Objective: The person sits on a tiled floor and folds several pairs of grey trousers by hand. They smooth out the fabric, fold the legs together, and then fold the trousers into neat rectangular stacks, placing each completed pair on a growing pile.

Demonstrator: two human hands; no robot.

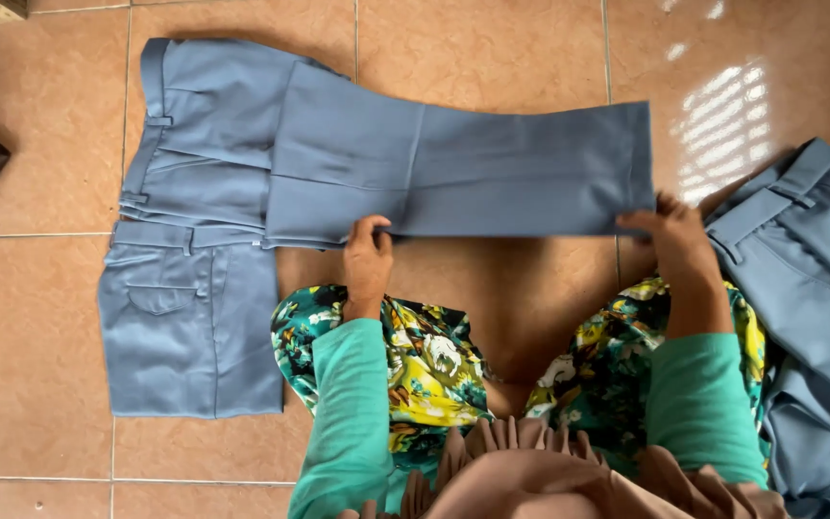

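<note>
In the head view, the blue-grey trousers (386,159) lay on the tiled floor (40,317) just ahead of the person's knees, long axis running left to right. The left hand (367,259) pinched the near edge mid-leg; the right hand (679,240) pinched the hem corner.

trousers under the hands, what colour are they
Plain blue-grey trousers, seen best in the head view.

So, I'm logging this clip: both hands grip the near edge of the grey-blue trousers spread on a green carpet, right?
Not quite. The left hand and right hand do grip the near edge of the grey-blue trousers, but the head view shows them on a tan tiled floor, not carpet.
</note>
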